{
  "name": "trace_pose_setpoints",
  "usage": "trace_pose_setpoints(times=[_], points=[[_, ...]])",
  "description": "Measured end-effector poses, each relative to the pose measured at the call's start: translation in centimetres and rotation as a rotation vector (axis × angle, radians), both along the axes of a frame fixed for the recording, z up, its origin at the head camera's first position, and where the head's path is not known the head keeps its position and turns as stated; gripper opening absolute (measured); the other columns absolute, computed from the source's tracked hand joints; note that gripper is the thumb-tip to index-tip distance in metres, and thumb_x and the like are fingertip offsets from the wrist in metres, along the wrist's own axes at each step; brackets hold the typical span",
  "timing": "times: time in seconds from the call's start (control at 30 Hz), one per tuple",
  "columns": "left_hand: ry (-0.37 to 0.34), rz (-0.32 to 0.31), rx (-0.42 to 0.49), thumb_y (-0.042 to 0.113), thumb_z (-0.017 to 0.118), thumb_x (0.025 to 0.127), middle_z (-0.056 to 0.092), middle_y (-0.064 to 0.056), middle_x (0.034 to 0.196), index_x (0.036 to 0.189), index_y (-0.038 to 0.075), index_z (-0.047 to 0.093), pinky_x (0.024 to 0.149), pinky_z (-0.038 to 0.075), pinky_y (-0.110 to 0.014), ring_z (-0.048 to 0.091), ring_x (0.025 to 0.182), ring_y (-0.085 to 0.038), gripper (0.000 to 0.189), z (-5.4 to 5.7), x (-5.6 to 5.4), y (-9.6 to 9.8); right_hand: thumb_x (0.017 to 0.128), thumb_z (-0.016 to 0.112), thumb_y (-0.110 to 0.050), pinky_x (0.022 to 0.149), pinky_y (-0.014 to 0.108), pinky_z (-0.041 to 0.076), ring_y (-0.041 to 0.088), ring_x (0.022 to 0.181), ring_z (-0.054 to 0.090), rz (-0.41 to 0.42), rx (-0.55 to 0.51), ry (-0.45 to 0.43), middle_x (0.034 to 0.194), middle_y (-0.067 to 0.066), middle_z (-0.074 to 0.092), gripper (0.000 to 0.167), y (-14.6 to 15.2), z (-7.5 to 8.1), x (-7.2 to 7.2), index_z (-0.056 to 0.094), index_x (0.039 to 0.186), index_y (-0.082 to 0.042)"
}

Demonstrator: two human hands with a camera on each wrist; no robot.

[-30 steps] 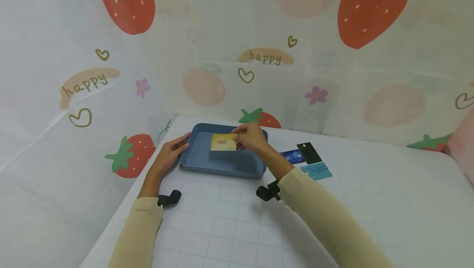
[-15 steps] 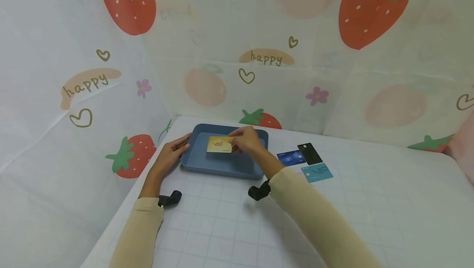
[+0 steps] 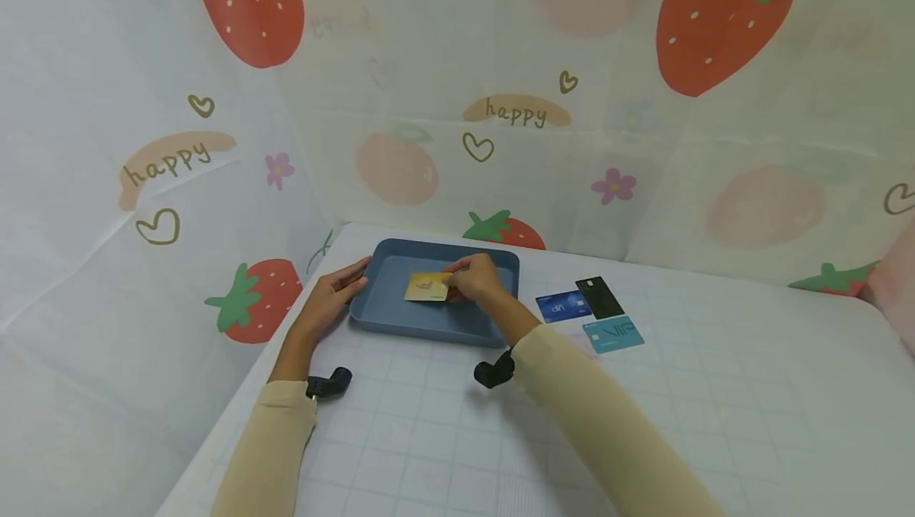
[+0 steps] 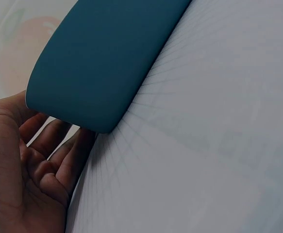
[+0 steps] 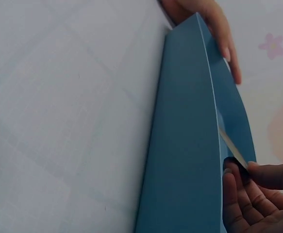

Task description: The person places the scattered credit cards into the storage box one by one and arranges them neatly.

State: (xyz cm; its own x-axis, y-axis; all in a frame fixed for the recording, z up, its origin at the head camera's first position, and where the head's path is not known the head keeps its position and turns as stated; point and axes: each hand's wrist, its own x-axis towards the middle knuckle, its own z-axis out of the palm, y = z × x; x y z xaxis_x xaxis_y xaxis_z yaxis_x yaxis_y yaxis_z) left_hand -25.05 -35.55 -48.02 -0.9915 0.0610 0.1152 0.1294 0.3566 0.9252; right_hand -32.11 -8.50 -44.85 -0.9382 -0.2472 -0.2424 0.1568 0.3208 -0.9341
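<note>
A blue rectangular tray (image 3: 422,332) lies on the table. At its left end my left hand (image 3: 329,301) holds the wall; in the left wrist view the fingers (image 4: 58,141) bend against the tray's outer side. My right hand (image 3: 472,279) is over the middle of the tray, pinching a yellow card (image 3: 426,287) by its right edge between thumb and fingers. In the right wrist view the card (image 5: 233,148) appears edge-on and tilted, its far end down behind the near wall of the tray. The fingertips hide the card's right edge.
To the right of the tray lie a dark blue card (image 3: 563,306), a black card (image 3: 600,298) and a light blue VIP card (image 3: 613,334), close together. A pale pinkish card (image 3: 582,342) shows partly behind the right sleeve. A strawberry-print curtain (image 3: 443,40) stands behind the table.
My right hand has lowered the yellow card closer to the tray's floor, and the forearm has shifted left. The left hand stays in place at the tray's left end.
</note>
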Motion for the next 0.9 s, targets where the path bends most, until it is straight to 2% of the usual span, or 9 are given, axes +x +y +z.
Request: trace_pose_setpoints(times=[0.13,0.37,0.63,0.9], points=[[0.000,0.003,-0.004,0.011,0.056,0.105,0.044,-0.014,0.156,0.152,0.002,0.044,0.116,0.035,-0.045,0.038,0.146,-0.028,0.050,0.02,0.02,0.09,0.093,0.070,0.002,0.068,0.035,0.063,0.024,0.071,0.074,-0.008,-0.035,-0.033,0.102,0.025,0.074,0.020,0.01,-0.24,-0.16,0.072,0.113,0.007],[0.002,0.005,-0.011,0.012,0.056,0.105,0.044,-0.013,0.156,0.152,0.003,0.044,0.117,0.035,-0.044,0.038,0.146,-0.027,0.050,-0.17,-0.18,0.05,0.095,0.068,0.000,0.065,0.031,0.062,0.024,0.073,0.075,-0.031,-0.065,-0.084,0.095,0.023,0.075,0.016,-0.25,-0.36,-0.43,0.073,0.108,0.008],[0.003,0.011,-0.022,0.012,0.056,0.105,0.044,-0.014,0.155,0.152,0.003,0.044,0.116,0.036,-0.044,0.039,0.146,-0.027,0.050,-0.22,-0.22,0.02,0.098,0.064,-0.005,0.076,0.033,0.062,0.028,0.090,0.074,-0.037,-0.096,-0.112,0.112,0.025,0.072,0.027,-0.63,-0.43,-0.37,0.068,0.119,0.011],[0.001,0.011,-0.027,0.013,0.057,0.105,0.044,-0.013,0.156,0.153,0.003,0.043,0.116,0.036,-0.044,0.038,0.146,-0.027,0.050,-0.11,-0.08,0.07,0.098,0.065,-0.006,0.084,0.033,0.060,0.026,0.098,0.073,-0.047,-0.135,-0.151,0.120,0.023,0.069,0.034,-0.96,-0.42,-0.40,0.064,0.126,0.013]])
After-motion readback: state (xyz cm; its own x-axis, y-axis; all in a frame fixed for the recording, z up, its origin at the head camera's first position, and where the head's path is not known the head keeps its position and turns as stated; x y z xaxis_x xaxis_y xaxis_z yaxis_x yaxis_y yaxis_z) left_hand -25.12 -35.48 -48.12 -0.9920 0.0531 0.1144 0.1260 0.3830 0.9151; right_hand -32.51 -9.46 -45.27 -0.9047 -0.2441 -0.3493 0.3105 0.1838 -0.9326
